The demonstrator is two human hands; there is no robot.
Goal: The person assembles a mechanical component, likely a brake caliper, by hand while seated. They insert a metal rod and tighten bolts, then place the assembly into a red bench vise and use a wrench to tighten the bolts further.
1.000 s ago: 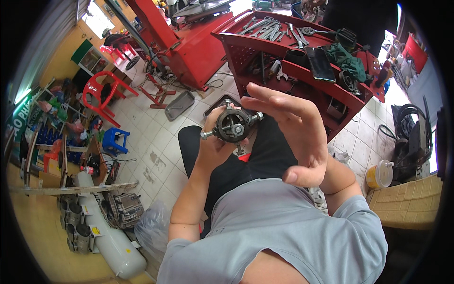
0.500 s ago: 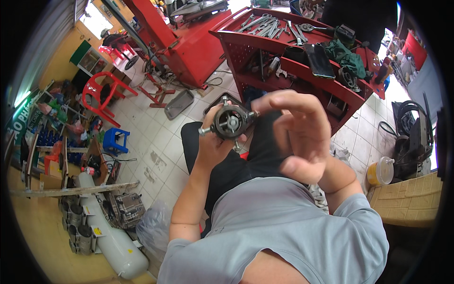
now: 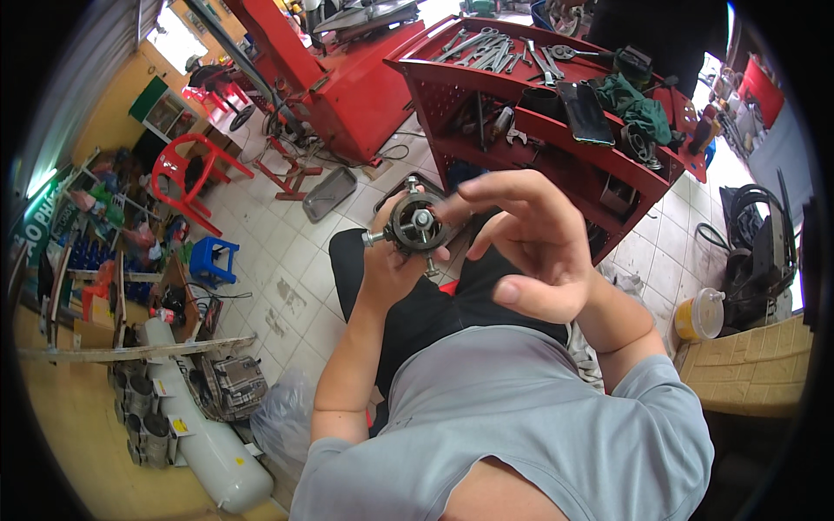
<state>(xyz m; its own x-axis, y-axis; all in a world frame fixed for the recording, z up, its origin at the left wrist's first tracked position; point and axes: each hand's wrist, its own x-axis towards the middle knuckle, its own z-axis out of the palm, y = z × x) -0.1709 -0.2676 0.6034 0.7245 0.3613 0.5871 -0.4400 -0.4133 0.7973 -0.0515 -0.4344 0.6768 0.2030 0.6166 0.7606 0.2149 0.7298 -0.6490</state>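
Fingers of my left hand [image 3: 387, 273] are wrapped round the back and underside of a dark, ring-shaped metal piece with bright bolts [image 3: 423, 219], gripping it over my lap, just above twelve o'clock from my middle. I seem to hold it from behind so that its open face and central bolt point up toward my eyes, leaving the side at three o'clock free for the other hand. Bolts stick out of its rim at about twelve, eight and six o'clock.

My right hand [image 3: 543, 252] grips nothing: its fingers are loosely bent, the thumb spread well apart. The blurred index tip lies at the ring's edge; I cannot tell whether it touches.

At one o'clock stands a red metal tool trolley [image 3: 478, 73]. Its top surface carries a heap of silver steel spanners [image 3: 495, 52], probably laid there to be within reach, with a black flat phone [image 3: 586, 113] and a crumpled green cloth [image 3: 638, 113] nearer three o'clock.

Pale square floor tiles [image 3: 287, 226] spread beneath. A grey shallow tray [image 3: 330, 195] lies toward ten o'clock, a red plastic armchair [image 3: 162, 165] farther out; a blue plastic stool [image 3: 206, 260] sits at nine, a white cylindrical tank [image 3: 208, 438] at eight, a yellow-and-white plastic bucket [image 3: 699, 317] at three.
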